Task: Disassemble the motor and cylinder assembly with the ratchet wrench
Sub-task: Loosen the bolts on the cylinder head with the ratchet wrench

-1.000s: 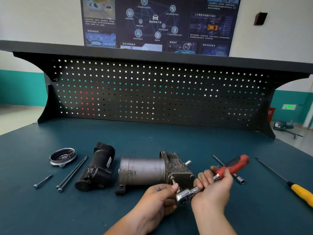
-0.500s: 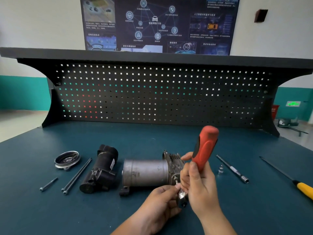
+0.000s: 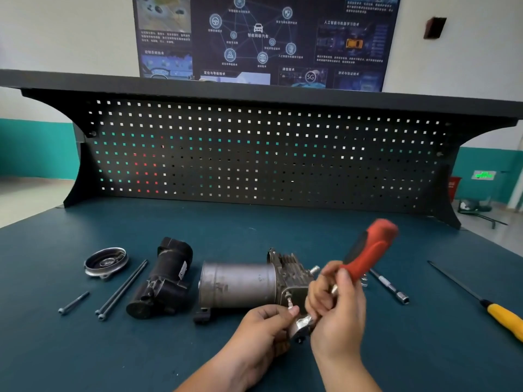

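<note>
Bench (image 3: 311, 230): motor (image 3: 240, 284) lies just beyond both hands, its finned end touching them. Black housing (image 3: 167, 281) sits left of the left hand (image 3: 263, 326). Wrench (image 3: 368, 253) blurred, red handle tilted up; right hand (image 3: 336, 309) curled round its shaft. Left hand pinches at the wrench head. Bolts (image 3: 124, 287) lie well left.

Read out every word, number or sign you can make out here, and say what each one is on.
"5G": wall poster, lower middle.
"智能网联汽车": same poster, under the car icon.
"定位与导航技术": poster's bottom edge, left of centre.
Poster's small print: too blurred to read.
White label on the black housing: too small to read.
Green sign, far right: blurred, unreadable.
Ratchet wrench: no text visible.
</note>
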Demonstrator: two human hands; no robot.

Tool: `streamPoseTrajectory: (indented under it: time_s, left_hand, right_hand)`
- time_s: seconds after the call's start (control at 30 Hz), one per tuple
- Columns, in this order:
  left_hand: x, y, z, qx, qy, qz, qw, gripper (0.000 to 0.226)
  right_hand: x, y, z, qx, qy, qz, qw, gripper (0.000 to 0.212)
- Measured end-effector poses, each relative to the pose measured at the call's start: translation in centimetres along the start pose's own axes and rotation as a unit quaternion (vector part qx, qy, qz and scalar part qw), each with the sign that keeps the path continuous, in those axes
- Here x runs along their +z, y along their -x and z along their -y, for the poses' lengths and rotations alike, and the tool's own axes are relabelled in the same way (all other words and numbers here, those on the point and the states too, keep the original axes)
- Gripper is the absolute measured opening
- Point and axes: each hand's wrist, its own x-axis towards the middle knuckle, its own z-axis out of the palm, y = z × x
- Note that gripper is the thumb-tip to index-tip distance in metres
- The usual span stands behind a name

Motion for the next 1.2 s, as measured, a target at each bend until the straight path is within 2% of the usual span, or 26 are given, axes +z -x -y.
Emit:
streamPoseTrajectory:
  time_s: [0.1,0.2,0.33,0.5,0.63,0.77,0.9,0.97,1.03,1.13,1.2]
  left_hand:
    - [0.0,-0.1,-0.1,0.002,-0.002,-0.012,1.0,0.021]
    - [0.0,-0.2,-0.1,0.005,-0.012,-0.008,1.0,0.019]
    - [0.1,-0.1,-0.1,-0.003,-0.003,0.0,1.0,0.018]
    - [0.1,0.1,-0.3,-0.003,0.028,0.009,1.0,0.021]
    - [0.0,0.2,-0.4,-0.007,0.018,0.017,1.0,0.024]
    - [0.1,0.2,-0.5,-0.012,-0.018,0.011,1.0,0.021]
    - [0.1,0.4,-0.5,-0.009,-0.03,0.022,0.999,0.018]
    - [0.2,0.4,-0.5,-0.007,-0.029,0.026,0.999,0.017]
    - [0.1,0.4,-0.4,-0.004,-0.027,0.027,0.999,0.018]
    - [0.0,0.3,-0.4,-0.005,-0.026,0.025,0.999,0.027]
    - [0.1,0.3,-0.4,-0.006,-0.027,0.022,0.999,0.028]
  right_hand:
    - [-0.6,-0.9,0.4,0.045,-0.082,-0.112,0.989,0.027]
    - [-1.4,-1.9,0.4,0.109,-0.15,-0.209,0.96,0.026]
    - [-2.0,-2.3,0.3,0.148,-0.176,-0.265,0.936,0.026]
    - [-0.9,-1.5,0.3,0.057,-0.03,-0.193,0.979,0.026]
    - [0.0,-0.6,0.1,0.002,0.011,-0.094,0.996,0.027]
    - [0.3,0.4,-0.6,-0.033,0.067,0.016,0.997,0.009]
    - [-0.4,-0.1,-1.1,-0.028,0.151,0.083,0.985,0.005]
    - [-0.6,-0.2,-1.1,-0.038,0.192,0.088,0.977,0.006]
    - [-0.4,0.0,-1.0,-0.034,0.189,0.079,0.978,0.005]
    - [0.4,0.1,-0.7,-0.004,0.109,0.023,0.994,0.013]
    - [0.4,-0.3,-0.2,0.009,0.043,-0.042,0.998,0.02]
